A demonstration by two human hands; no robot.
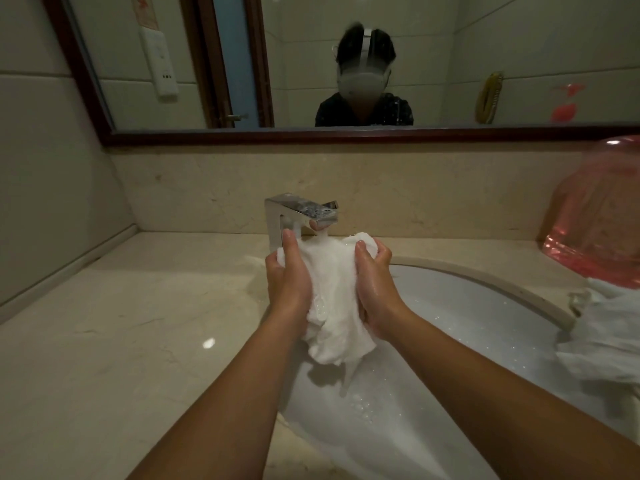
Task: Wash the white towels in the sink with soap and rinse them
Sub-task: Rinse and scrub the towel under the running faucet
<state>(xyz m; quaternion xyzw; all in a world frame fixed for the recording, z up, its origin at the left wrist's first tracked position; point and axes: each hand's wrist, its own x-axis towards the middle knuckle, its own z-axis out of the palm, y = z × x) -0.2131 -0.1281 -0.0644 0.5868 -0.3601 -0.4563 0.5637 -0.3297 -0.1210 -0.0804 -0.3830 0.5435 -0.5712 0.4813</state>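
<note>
The left hand grips one side of a bunched white towel, fingers curled round the cloth and thumb pointing up toward the faucet. The right hand clutches the other side, its wet fingers folded over the top of the wad. The towel hangs between both hands just below the spout of the chrome faucet, its upper edge under the running water, and water streams from its lower end into the white sink beneath. To the right of the faucet, more white towels lie heaped over the sink's rim. Above them, also right of the faucet, stands a pink translucent basin on the beige marble counter. Behind the faucet, the wood-framed mirror reflects the person.
</note>
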